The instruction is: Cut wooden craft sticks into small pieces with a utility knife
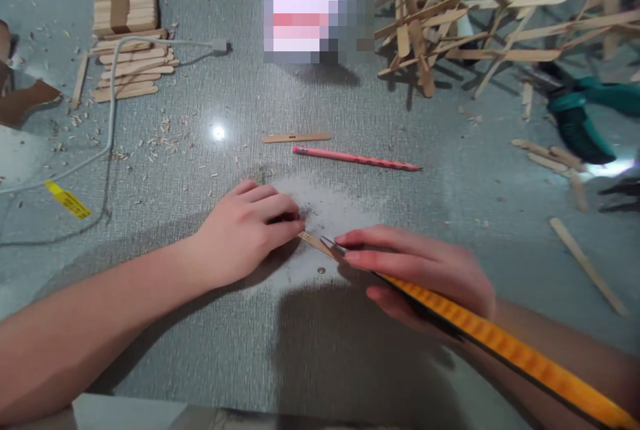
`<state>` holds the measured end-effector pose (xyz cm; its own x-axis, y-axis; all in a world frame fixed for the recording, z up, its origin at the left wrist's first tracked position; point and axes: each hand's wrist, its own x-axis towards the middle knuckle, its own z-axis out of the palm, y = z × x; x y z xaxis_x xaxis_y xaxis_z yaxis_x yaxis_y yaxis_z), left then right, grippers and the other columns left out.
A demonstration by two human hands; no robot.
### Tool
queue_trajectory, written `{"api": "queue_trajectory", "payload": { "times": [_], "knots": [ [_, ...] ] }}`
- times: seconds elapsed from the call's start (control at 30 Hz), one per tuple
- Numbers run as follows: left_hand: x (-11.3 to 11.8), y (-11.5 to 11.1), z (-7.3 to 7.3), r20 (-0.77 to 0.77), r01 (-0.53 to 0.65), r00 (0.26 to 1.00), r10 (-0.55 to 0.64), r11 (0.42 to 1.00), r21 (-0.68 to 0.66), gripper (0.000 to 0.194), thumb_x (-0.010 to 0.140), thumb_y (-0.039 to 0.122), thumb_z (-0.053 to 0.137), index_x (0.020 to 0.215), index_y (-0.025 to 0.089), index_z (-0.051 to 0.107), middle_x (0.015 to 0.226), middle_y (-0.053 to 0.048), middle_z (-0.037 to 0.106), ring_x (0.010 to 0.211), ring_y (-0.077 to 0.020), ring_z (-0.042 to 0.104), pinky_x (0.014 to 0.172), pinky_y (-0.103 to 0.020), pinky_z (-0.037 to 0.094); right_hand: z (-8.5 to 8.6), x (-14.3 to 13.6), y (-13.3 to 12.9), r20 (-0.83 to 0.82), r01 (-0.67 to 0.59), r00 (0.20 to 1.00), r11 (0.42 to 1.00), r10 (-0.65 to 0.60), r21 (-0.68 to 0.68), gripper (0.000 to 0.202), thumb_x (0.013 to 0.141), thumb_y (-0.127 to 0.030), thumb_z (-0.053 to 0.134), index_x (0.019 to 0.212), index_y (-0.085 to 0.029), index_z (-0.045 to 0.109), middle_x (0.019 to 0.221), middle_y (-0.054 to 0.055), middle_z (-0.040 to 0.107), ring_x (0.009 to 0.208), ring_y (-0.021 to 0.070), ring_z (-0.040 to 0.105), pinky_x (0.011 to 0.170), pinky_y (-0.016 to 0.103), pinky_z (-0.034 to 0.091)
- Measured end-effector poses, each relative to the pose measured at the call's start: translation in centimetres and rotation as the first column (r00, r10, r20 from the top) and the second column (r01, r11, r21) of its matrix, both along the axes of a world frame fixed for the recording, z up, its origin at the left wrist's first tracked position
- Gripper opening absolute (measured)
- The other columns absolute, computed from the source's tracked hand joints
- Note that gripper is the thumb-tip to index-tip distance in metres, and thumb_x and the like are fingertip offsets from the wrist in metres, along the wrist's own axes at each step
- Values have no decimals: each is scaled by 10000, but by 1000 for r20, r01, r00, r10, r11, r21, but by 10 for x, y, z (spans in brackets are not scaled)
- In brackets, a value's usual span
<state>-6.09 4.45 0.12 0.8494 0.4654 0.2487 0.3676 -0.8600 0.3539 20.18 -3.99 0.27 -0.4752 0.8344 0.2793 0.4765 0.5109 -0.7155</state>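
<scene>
My left hand (257, 223) rests on the table with its fingers closed on one end of a wooden craft stick (319, 244). Small dark marks show on the stick near my fingertips. My right hand (425, 267) grips a utility knife (475, 323) with a long orange and black handle. The knife's pointed metal tip is just above the stick or touching it; I cannot tell which. Beyond my hands lie a pink pencil (357, 159) and another craft stick (297, 138) with a small slot in its middle.
Bundled craft sticks (140, 0) and loose ones (133, 73) lie at the back left, beside a white cable (113, 103). A tangled stick heap (425, 23) fills the back right, near green-handled pliers (580, 117). Wood shavings (160, 133) litter the table (225, 350).
</scene>
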Motion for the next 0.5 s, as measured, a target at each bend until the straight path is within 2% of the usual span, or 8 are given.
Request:
{"api": "queue_trajectory", "payload": {
  "times": [0.13, 0.27, 0.5],
  "knots": [
    [2, -3, 0, -27, -7, 1000, 8, 1000, 24, 199, 1005, 217, 541, 1011, 197, 739, 1005, -28, 723, 869, -166, 632, 752, -331, 429, 4, -7, 7, 6, 56, 998, 998, -56, 30, 241, 910, -133, 640, 1109, -268, 655, 1083, 56, 771, 869, 166, 769, 779, 262, 648],
    [4, -3, -2, -13, -44, 999, 44, 998, -41, 198, 974, 200, 569, 946, 216, 765, 955, -22, 720, 824, -172, 618, 726, -333, 440, 4, -15, 8, 13, 65, 998, 997, -65, 45, 224, 903, -122, 655, 1066, -275, 661, 1049, 38, 782, 845, 159, 772, 779, 261, 652],
    [6, 0, -5, 20, -60, 998, 64, 983, -174, 194, 942, 186, 605, 875, 234, 780, 911, -11, 714, 794, -162, 594, 747, -324, 439, 1, -18, 7, 32, 10, 999, 994, -13, 110, 198, 887, -84, 655, 1036, -213, 672, 1050, 60, 779, 909, 125, 761, 836, 207, 619]
  ]
}}
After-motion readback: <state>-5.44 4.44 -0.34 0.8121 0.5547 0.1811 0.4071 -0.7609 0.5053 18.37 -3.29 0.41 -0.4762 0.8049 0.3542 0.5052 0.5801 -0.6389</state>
